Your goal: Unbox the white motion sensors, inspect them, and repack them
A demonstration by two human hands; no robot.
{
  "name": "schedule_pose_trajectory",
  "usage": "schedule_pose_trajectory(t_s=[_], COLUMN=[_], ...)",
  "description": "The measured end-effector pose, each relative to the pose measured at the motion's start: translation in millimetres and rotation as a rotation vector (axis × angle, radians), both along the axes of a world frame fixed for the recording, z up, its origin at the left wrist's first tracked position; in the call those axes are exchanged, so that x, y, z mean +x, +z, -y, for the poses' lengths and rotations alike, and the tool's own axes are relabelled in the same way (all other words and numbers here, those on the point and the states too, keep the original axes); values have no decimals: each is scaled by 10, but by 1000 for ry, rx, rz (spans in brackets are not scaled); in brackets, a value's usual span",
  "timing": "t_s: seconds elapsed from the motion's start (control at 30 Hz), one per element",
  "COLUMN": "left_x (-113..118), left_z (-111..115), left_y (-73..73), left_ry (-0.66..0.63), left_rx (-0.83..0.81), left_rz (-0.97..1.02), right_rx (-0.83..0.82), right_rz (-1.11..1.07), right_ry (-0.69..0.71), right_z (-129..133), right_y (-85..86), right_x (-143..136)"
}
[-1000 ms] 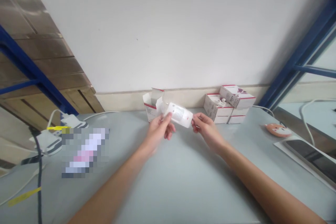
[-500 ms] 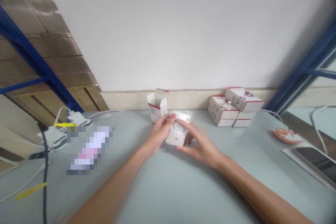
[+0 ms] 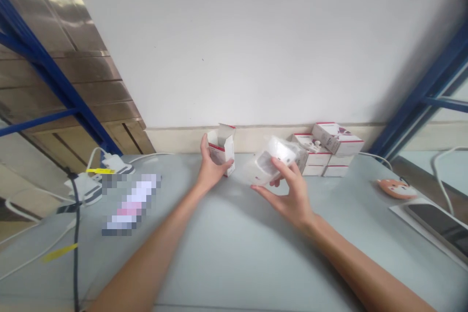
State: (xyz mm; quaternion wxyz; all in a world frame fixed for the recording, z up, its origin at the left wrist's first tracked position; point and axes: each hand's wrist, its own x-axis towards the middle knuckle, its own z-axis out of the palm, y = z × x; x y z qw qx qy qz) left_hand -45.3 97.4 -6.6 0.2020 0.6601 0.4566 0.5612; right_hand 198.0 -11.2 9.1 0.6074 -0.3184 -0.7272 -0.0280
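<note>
My right hand (image 3: 290, 195) holds a white bagged item (image 3: 270, 162) wrapped in clear plastic, lifted a little above the grey table (image 3: 234, 253). My left hand (image 3: 209, 170) grips a small open white-and-red box (image 3: 222, 148) that stands on the table near the wall, its top flap up. The bagged item is to the right of the open box and apart from it.
Three closed white-and-red boxes (image 3: 331, 148) are stacked at the wall on the right. An orange animal-shaped object (image 3: 393, 187) and a dark tablet (image 3: 437, 224) lie far right. White chargers and cables (image 3: 91, 180) lie far left, beside a blurred item (image 3: 129, 204). Blue frame posts stand on both sides.
My left hand let go of the bagged item and moved to the open box, closing on it. My right hand carried the item up and to the right.
</note>
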Motion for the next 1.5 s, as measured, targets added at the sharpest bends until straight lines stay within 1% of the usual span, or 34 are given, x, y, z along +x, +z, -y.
schedule_pose_trajectory(t_s=[0.03, 0.1, 0.13, 0.2, 0.23, 0.3, 0.37, 0.43, 0.57, 0.7, 0.83, 0.97, 1.07, 1.17, 1.23, 1.37, 1.43, 1.5], left_x=[27, 67, 83, 121, 146, 212, 281, 330, 358, 380, 430, 444, 420, 400, 404, 443, 456, 454], left_z=[34, 136, 196, 316, 369, 454, 509, 539, 561, 585, 633, 660, 660, 669, 685, 725, 739, 745], left_y=[1, 28, 48, 87, 102, 121, 125, 119, 92, 61, 60, 97, 150, 192, 195, 176, 178, 192], left_ry=[2, 4, -17, -100, -144, -191, -181, -147, -100, -63, -45, -44, -50, -45, -36, -32, -37, -49], left_rx=[46, 153, 209, 316, 360, 415, 442, 461, 458, 417, 360, 395, 460, 485, 466, 373, 347, 345], left_rz=[-42, -198, -301, -503, -575, -638, -635, -631, -665, -616, -552, -569, -637, -681, -677, -644, -640, -647], right_rx=[38, 120, 157, 202, 201, 142, 45, -44, -144, -182, -245, -254, -219, -217, -246, -349, -372, -366], right_rz=[5, 3, 0, -3, -4, -6, -15, -18, 61, 171, 178, 125, 50, -9, -25, -9, -29, -73], right_ry=[-2, -27, -51, -121, -158, -230, -285, -308, -279, -218, -146, -133, -152, -152, -120, -26, -24, -57], right_z=[6, 12, 11, 6, 2, -3, -5, -8, -36, -64, -73, -84, -89, -92, -97, -100, -90, -79], right_y=[7, 32, 48, 79, 92, 110, 121, 128, 114, 78, 87, 95, 71, 38, 23, 36, 49, 48], right_x=[-8, -17, -18, -13, -8, 6, 24, 41, 67, 98, 147, 157, 113, 76, 85, 150, 156, 129])
